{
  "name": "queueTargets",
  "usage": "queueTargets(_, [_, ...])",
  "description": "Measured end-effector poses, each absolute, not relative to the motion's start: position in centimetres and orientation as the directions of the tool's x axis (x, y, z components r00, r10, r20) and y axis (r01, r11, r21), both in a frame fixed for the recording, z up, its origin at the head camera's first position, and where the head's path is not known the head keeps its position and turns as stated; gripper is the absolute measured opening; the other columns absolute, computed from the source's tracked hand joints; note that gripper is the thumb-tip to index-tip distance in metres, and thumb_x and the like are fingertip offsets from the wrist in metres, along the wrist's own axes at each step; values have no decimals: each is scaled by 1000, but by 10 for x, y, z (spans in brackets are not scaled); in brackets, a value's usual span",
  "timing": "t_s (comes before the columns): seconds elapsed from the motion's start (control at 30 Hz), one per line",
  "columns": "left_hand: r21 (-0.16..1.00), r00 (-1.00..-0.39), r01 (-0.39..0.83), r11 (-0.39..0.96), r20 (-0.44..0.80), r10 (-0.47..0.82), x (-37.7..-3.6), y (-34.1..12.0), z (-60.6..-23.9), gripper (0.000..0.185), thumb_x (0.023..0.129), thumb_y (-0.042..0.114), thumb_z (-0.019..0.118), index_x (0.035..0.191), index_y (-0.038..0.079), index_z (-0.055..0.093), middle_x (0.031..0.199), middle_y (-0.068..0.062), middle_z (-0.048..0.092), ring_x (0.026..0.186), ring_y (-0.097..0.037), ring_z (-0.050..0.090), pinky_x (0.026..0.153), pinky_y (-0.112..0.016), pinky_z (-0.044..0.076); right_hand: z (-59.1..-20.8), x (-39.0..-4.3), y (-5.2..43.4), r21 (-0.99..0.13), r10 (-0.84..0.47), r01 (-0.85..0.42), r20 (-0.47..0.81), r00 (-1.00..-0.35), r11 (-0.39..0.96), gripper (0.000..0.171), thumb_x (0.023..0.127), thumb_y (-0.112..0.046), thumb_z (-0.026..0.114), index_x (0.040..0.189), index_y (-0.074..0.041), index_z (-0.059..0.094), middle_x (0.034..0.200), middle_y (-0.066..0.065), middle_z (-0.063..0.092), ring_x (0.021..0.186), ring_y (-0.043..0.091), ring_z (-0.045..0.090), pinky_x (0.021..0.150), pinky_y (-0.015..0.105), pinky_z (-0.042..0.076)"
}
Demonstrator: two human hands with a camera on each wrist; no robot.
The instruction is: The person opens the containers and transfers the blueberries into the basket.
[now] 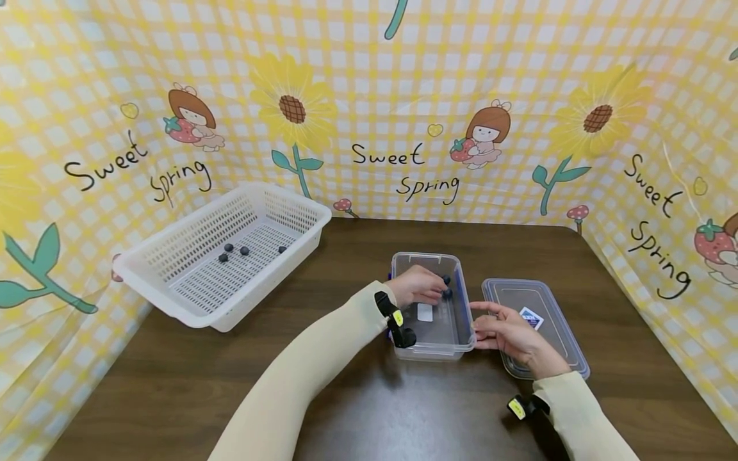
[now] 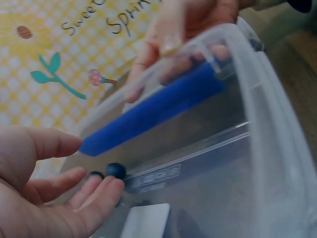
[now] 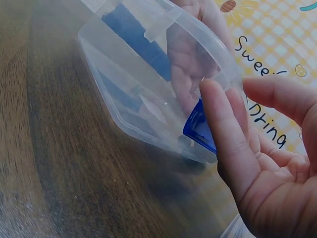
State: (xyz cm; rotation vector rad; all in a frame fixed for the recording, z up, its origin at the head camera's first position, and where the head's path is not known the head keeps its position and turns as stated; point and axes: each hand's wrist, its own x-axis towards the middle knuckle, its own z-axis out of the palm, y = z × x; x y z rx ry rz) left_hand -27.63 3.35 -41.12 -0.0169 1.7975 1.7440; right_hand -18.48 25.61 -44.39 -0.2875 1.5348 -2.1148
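A clear plastic container [image 1: 435, 350] with blue side latches stands on the table. My left hand [image 1: 416, 285] reaches down into it, fingers loosely bent. Just beyond those fingertips, blueberries [image 2: 115, 171] lie on the container floor in the left wrist view; the gap between thumb and fingers holds nothing. At the container's right side, my right hand [image 1: 510, 334] holds the wall by the blue latch [image 3: 195, 124], thumb and fingers close around it. A white label [image 1: 425, 312] shows on the container floor.
Back left stands a white perforated basket [image 1: 271, 288] with several blueberries [image 1: 245, 251] in it. The clear lid [image 1: 548, 333], bearing a blue and white sticker, lies right of the container, partly under my right hand. A yellow checked cloth [image 1: 375, 83] encloses the wooden table [image 1: 190, 390].
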Motion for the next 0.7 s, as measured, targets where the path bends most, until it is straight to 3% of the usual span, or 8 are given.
queueTargets(0.17, [884, -832, -437, 164, -467, 298, -275, 49, -424, 36, 89, -1, 66, 123, -12, 56, 117, -23, 55, 111, -36, 61, 95, -44, 55, -444, -185, 257, -931, -518, 281, -126, -846, -232, 32, 98, 8, 49, 122, -12, 54, 88, 6, 70, 78, 16, 70, 76, 33, 62])
queueTargets(0.27, [888, -837, -434, 151, -459, 298, -307, 60, -467, 30, 84, 0, 69, 112, -7, 60, 107, -20, 58, 95, -31, 65, 80, -38, 61, -443, -186, 257, -933, -519, 279, -125, -846, -229, 31, 98, 7, 50, 122, -12, 54, 88, 6, 71, 78, 16, 70, 76, 33, 62])
queueTargets(0.4, [881, -819, -459, 111, -468, 332, -324, 64, -483, 27, 84, -1, 68, 110, -8, 60, 105, -21, 60, 95, -32, 66, 81, -39, 61, -442, -187, 257, -934, -521, 273, -119, -845, -231, 31, 98, 7, 50, 121, -13, 54, 87, 6, 71, 77, 16, 70, 75, 33, 62])
queueTargets(0.53, [878, -817, -467, 105, -474, 328, -285, 59, -434, 28, 92, -4, 59, 118, -16, 55, 114, -26, 58, 110, -36, 62, 99, -43, 53, -441, -188, 257, -933, -524, 272, -115, -844, -233, 31, 98, 7, 49, 121, -13, 55, 87, 5, 70, 77, 15, 70, 76, 33, 62])
queueTargets(0.7, [881, -798, -464, 89, -460, 388, -260, 56, -410, 6, 92, -12, 54, 89, -12, 59, 87, -17, 57, 86, -27, 62, 100, -43, 53, -443, -186, 256, -936, -516, 277, -129, -847, -220, 31, 98, 7, 50, 122, -12, 53, 87, 4, 69, 76, 15, 69, 75, 33, 62])
